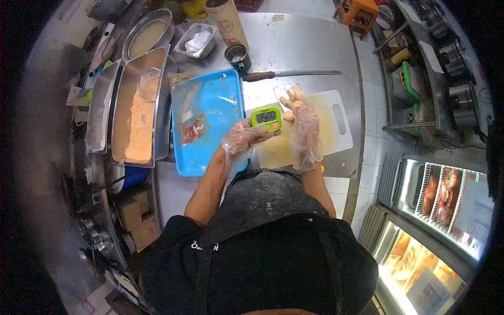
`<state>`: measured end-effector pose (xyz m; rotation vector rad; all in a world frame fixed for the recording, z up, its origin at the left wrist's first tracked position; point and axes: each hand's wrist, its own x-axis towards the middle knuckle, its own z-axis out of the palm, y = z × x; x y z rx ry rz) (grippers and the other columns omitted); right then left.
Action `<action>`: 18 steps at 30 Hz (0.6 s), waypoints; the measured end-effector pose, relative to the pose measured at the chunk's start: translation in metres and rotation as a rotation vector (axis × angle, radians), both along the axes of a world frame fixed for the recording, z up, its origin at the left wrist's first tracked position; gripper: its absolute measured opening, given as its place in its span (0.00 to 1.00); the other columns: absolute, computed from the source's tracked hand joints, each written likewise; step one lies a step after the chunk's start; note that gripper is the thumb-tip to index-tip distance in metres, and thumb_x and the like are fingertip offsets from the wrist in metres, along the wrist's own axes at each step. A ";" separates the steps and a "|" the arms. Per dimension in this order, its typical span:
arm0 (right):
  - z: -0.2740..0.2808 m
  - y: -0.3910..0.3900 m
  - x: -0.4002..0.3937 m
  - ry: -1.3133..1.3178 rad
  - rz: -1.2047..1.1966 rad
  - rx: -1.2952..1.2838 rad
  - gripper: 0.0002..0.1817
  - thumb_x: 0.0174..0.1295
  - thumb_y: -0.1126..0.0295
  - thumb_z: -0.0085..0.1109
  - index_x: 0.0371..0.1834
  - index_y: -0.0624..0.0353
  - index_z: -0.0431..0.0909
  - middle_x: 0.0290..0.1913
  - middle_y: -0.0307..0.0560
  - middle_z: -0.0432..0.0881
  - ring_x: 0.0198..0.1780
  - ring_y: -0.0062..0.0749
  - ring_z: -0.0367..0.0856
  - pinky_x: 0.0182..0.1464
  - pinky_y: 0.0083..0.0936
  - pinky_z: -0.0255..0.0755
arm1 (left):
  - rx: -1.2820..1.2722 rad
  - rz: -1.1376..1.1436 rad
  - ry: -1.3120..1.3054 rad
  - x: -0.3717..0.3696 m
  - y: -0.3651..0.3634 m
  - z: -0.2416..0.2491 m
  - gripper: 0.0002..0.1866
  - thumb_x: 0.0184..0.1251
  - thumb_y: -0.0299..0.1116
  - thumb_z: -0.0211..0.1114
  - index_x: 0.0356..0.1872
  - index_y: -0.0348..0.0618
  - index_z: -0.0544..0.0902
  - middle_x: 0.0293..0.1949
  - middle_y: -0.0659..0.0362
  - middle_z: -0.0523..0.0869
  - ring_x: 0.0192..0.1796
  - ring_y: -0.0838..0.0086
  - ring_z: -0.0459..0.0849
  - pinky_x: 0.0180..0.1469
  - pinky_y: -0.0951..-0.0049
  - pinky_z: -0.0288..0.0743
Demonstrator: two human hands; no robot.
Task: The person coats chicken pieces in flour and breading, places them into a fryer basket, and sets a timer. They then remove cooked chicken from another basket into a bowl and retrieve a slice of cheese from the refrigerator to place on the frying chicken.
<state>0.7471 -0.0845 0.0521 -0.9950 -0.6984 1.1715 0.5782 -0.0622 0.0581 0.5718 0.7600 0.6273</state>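
Note:
My left hand (242,137), in a clear plastic glove, is closed on a small green digital timer (266,119) with its display facing up. My right hand (306,131), gloved the same way, is over the white cutting board (336,113), beside pale brown food pieces (289,116). Whether its fingers grip any piece is unclear. Left of the board lies a blue tray (202,152) with a plastic bag (193,126) holding something reddish. Behind the board lies a long thin rod with a wooden handle (260,76).
Metal pans, one with orange powder (137,126), stand at the left. A metal cup (238,55), a small steel tray (195,41) and a tall printed roll (226,22) are at the back. Lit display fridges (446,197) and shelves stand at the right.

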 end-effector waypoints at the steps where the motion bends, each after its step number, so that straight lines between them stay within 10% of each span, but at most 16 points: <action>1: -0.004 0.001 0.002 -0.002 0.001 0.002 0.29 0.63 0.57 0.47 0.63 0.64 0.58 0.60 0.53 0.66 0.58 0.36 0.69 0.52 0.27 0.62 | -0.014 0.005 0.000 0.000 0.001 0.001 0.25 0.54 0.24 0.63 0.53 0.28 0.67 0.48 0.43 0.77 0.51 0.56 0.78 0.55 0.68 0.73; 18: -0.001 0.034 -0.001 0.126 0.143 0.051 0.32 0.66 0.47 0.34 0.62 0.64 0.60 0.60 0.54 0.65 0.59 0.38 0.66 0.53 0.29 0.62 | 0.097 -0.017 0.296 0.024 -0.003 -0.007 0.19 0.47 0.22 0.69 0.43 0.32 0.76 0.36 0.51 0.83 0.35 0.68 0.84 0.37 0.74 0.80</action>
